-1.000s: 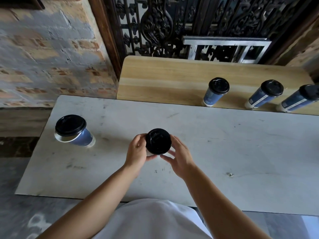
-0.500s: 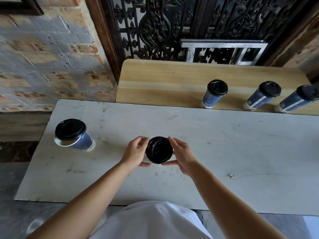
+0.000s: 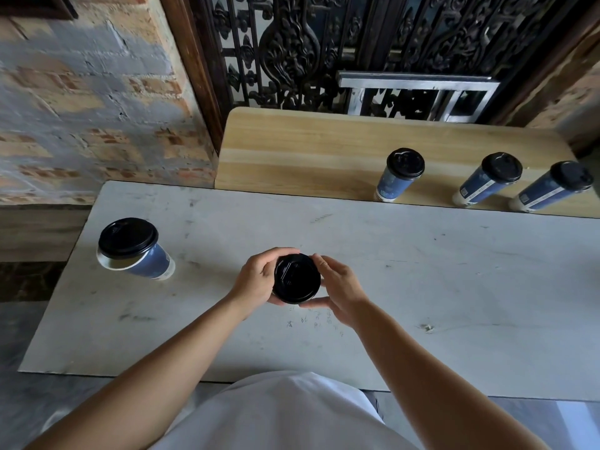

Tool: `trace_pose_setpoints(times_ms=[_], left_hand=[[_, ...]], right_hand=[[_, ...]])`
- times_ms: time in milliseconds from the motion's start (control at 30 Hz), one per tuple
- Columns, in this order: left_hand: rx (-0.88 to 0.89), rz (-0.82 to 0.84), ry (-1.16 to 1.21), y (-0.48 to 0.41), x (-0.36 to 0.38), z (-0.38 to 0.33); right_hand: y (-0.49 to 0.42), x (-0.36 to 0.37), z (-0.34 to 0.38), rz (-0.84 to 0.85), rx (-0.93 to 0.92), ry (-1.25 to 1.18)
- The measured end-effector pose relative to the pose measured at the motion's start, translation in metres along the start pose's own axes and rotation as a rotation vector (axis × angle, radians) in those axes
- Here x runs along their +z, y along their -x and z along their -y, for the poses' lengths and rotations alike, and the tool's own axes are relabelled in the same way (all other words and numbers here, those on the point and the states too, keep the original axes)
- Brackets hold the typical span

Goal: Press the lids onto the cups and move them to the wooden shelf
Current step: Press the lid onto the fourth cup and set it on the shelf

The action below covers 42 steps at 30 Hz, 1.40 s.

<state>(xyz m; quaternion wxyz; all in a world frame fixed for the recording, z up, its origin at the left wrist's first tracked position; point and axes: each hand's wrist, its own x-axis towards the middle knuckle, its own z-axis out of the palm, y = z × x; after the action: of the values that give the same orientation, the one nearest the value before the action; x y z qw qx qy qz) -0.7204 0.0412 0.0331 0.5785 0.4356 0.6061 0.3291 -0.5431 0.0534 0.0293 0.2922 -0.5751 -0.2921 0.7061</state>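
Observation:
A black lid (image 3: 296, 278) sits on a cup in the middle of the white table (image 3: 422, 287); the cup below it is almost hidden. My left hand (image 3: 256, 280) curls round the lid's left edge and my right hand (image 3: 337, 289) curls round its right edge, thumbs near its front rim. A second blue cup (image 3: 134, 250) stands at the table's left end, its black lid resting loosely and tilted over a showing white rim. Three lidded blue cups (image 3: 400, 174), (image 3: 490, 178), (image 3: 552, 186) stand on the wooden shelf (image 3: 308, 154) behind the table.
A brick wall rises at the left, and a dark ornate metal grille (image 3: 324, 47) with a silver frame stands behind the shelf. The shelf's left half holds nothing. The table's near edge runs just in front of my white shirt.
Both hands have closed tighter round the lid and shifted slightly towards me; the camera tilted a little. The other cups stayed put.

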Motion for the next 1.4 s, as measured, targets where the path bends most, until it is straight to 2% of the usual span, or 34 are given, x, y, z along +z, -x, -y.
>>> trace_pose_setpoints(times_ms=[67,167,267,400,600,800,1167,1400], left_hand=[[-0.003,-0.016,0.014,0.0,0.0,-0.001],[-0.087,-0.029,0.164,-0.001,-0.005,-0.002],[-0.122,0.07,0.243,0.001,-0.014,0.002],[-0.073,0.176,0.185,0.007,-0.013,0.009],[0.008,0.237,-0.06,0.007,-0.022,0.015],[0.022,0.241,-0.174,0.001,-0.019,0.013],[0.031,0.254,-0.225,-0.004,-0.024,0.017],[0.041,0.255,-0.171,-0.007,-0.022,0.022]], right_hand=[[0.003,-0.003,-0.004,0.025,-0.026,-0.039],[0.008,-0.01,-0.015,0.074,-0.043,-0.153],[0.011,-0.018,-0.023,0.158,-0.077,-0.148],[0.011,-0.017,-0.025,0.126,-0.181,0.082],[0.009,-0.021,-0.019,0.161,-0.218,0.193],[0.003,-0.019,-0.012,0.175,-0.239,0.43],[0.0,-0.019,-0.012,0.161,-0.225,0.514],[0.002,-0.02,-0.017,0.158,-0.233,0.425]])
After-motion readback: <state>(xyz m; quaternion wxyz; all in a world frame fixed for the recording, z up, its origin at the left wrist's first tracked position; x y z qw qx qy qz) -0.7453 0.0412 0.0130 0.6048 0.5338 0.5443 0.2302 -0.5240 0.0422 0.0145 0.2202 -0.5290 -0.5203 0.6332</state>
